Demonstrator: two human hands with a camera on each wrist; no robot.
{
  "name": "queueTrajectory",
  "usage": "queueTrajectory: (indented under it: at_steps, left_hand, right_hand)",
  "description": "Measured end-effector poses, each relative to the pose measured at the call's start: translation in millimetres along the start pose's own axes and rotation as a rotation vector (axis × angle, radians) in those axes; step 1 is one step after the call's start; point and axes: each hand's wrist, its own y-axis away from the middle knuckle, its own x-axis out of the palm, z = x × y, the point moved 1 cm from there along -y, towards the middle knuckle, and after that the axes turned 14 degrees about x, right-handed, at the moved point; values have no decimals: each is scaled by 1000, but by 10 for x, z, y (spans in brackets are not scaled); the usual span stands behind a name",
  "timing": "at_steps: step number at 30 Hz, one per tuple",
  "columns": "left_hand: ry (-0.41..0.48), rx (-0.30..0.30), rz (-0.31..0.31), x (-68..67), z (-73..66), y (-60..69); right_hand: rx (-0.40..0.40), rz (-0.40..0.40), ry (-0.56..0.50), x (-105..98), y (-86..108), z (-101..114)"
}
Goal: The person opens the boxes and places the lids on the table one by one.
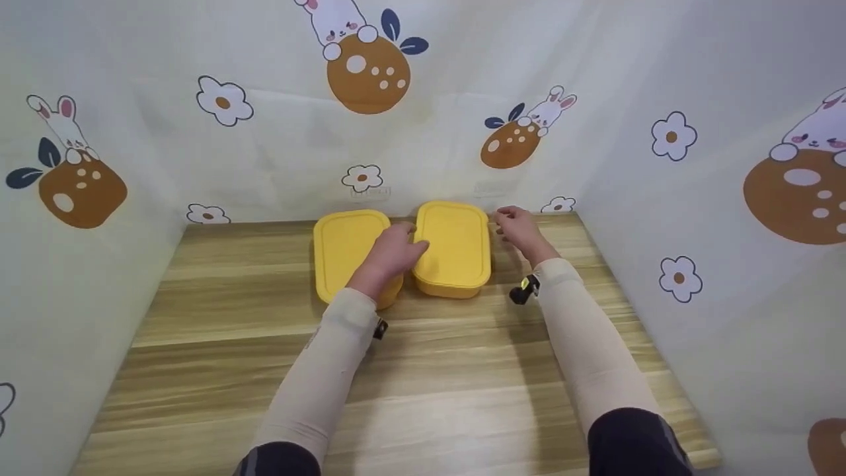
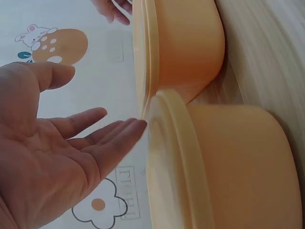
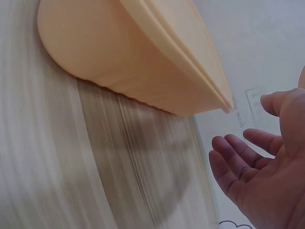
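Two yellow lidded boxes stand side by side at the back of the table, with a narrow gap between them. My left hand [image 1: 394,252] is over the inner side of the left box [image 1: 347,244], its fingers toward the gap. In the left wrist view its fingers are loosely extended, the fingertips close to the left box's lid edge; whether they touch cannot be told. Just right of the right box [image 1: 453,244] hovers my right hand [image 1: 520,230], fingers relaxed and apart from the box in the right wrist view. Neither hand holds anything.
A wood-grain table [image 1: 218,370] spreads out in front of the boxes. Pale cloth with rabbits, oranges and flowers forms a back wall [image 1: 449,132] close behind them, and side walls to the left [image 1: 79,284] and right [image 1: 720,218].
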Motion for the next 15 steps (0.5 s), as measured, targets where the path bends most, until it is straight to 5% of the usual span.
queueTrajectory:
  at_steps: [8, 15]
  left_hand:
    - [114, -116, 13, 105, -93, -99]
    - [266, -261, 82, 160, -170, -122]
  right_hand:
    - [31, 13, -62, 65, -76, 47]
    - [75, 27, -107, 126, -109, 54]
